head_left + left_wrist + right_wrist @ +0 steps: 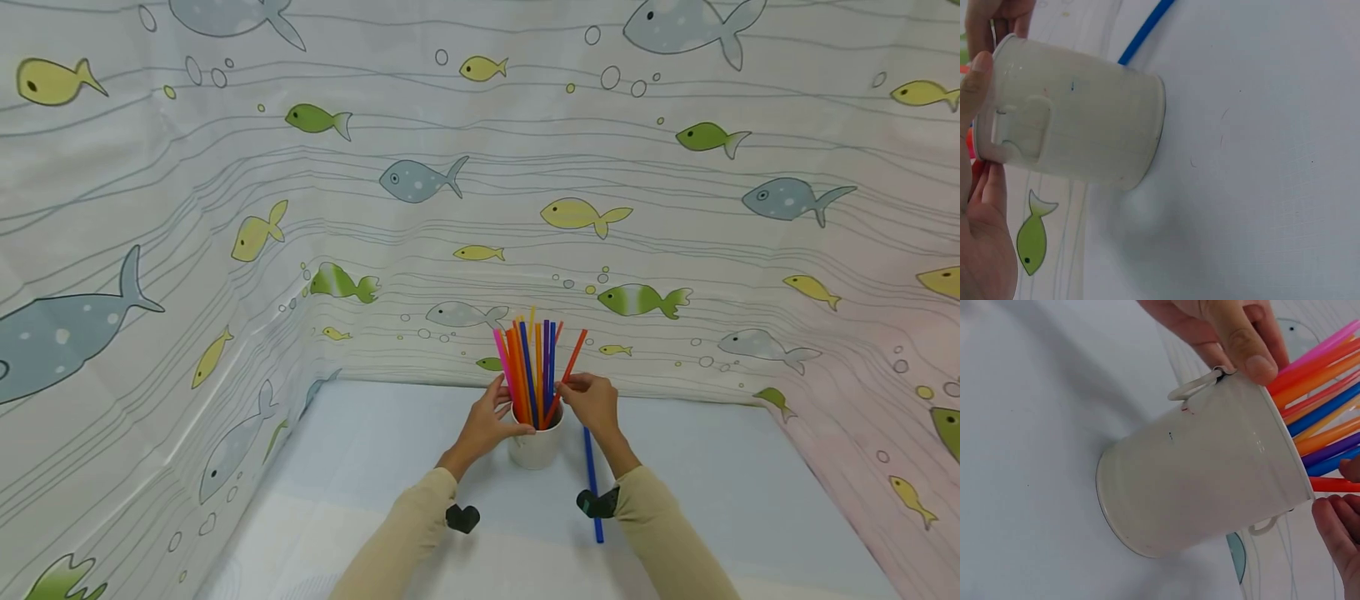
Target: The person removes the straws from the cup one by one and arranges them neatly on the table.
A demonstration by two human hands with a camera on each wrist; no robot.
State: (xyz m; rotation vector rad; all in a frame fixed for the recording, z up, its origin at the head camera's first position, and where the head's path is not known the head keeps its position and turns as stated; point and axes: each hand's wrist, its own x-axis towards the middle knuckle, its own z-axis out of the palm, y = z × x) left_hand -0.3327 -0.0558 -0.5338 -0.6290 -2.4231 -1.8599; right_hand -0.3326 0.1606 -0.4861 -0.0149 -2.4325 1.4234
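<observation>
Left hand [486, 423] steadied cup [537, 446] rim, right hand [592, 404] pinched red straw [567, 372] mid-frame; likely risked tipping cup, scattering straws.

white cup [537, 446], multicoloured straws [534, 367], blue straw [592, 483], fish-patterned curtain [420, 183]

Head view: you look forward and down from above, far enough back to take in both forearms, the table [390, 450] and the fish-print curtain [525, 167].
Left wrist view: close, from your left, facing the white cup [1079, 128] side-on.
Right wrist view: close, from the opposite side.
Shared: all three show the cup [1204, 469], the wrist views rotated.
</observation>
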